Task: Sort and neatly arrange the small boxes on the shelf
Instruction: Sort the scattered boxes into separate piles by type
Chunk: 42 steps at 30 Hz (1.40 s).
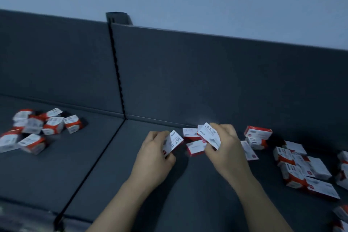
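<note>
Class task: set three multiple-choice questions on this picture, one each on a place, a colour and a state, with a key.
1. On which side of the shelf seam are the left hand and right hand? A) both right B) both left C) one each side
2. What colours are the boxes? A) green and yellow B) white and red C) all black
3. What is the left hand doing? A) lying flat B) pointing upward C) gripping a box
Key: 1 A, both lie right of the seam; 2 B, white faces with red bands; 3 C, its fingers curl round a box.
</note>
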Each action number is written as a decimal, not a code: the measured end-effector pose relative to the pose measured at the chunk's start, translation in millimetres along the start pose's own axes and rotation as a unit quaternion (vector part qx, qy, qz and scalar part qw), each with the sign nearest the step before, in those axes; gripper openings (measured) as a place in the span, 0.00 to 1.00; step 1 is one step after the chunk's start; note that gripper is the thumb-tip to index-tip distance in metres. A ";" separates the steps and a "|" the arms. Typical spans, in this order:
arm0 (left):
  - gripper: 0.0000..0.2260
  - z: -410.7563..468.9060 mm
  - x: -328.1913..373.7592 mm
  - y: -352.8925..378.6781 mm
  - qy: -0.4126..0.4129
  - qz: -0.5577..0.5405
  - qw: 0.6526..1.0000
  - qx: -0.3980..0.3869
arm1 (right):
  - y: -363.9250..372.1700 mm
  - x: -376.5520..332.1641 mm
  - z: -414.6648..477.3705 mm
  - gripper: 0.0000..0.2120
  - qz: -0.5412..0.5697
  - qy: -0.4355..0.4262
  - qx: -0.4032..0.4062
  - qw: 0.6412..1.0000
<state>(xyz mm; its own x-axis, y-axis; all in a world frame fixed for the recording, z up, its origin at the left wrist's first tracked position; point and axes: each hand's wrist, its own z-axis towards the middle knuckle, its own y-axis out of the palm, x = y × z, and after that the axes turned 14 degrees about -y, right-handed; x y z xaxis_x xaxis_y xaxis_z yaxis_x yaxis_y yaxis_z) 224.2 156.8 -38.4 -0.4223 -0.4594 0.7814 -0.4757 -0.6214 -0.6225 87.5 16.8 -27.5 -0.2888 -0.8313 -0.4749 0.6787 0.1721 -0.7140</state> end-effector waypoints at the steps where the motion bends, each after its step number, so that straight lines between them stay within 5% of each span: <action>1: 0.22 -1.6 -8.0 -11.8 -0.007 -0.002 1.000 0.011 | 8.6 -12.8 2.6 0.25 0.013 -0.007 -0.005 1.000; 23: 0.23 -33.7 -250.7 -345.4 -0.148 0.067 0.972 0.169 | 257.1 -344.8 44.6 0.22 0.143 -0.115 -0.111 0.977; 42: 0.16 87.0 -375.8 -469.1 -0.228 0.138 0.943 0.202 | 423.0 -438.1 160.7 0.21 0.122 -0.158 -0.204 0.958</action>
<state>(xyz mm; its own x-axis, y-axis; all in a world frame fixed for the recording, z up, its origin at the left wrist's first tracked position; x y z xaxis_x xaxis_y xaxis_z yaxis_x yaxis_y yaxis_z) 673.2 565.8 -36.2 -0.0684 -0.8066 0.5871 -0.0255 -0.5869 -0.8093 609.6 368.8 -38.8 0.1081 -0.8472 -0.5202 0.3599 0.5211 -0.7739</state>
